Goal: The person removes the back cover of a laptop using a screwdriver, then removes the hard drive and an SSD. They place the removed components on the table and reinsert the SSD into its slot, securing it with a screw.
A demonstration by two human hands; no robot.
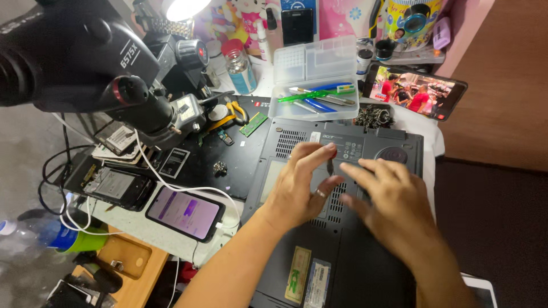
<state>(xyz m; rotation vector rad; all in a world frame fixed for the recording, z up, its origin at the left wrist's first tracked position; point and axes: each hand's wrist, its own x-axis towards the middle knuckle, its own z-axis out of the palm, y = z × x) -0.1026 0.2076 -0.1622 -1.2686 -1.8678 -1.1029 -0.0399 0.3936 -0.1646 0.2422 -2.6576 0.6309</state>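
- A dark grey laptop (365,256) lies upside down on the workbench, its underside facing up, in the lower middle of the view.
- The left hand (299,188) rests over the laptop's underside, fingers spread and partly curled, a ring on one finger; thumb and forefinger pinch a thin dark tool (330,166) that stands upright on the panel.
- The right hand (394,202) lies just beside the left one, palm down, fingers stretched out flat towards the tool; it grips nothing that shows.
- A clear plastic box (315,80) with its lid up sits just behind the laptop, with green and blue tools inside.
- A phone (415,90) playing a video leans behind the laptop on the right.
- A second phone (184,212), screen lit purple, lies left of the laptop with a white cable (171,181) plugged in.
- A black microscope (85,63) looms over the left of the bench, above an opened phone (117,185).
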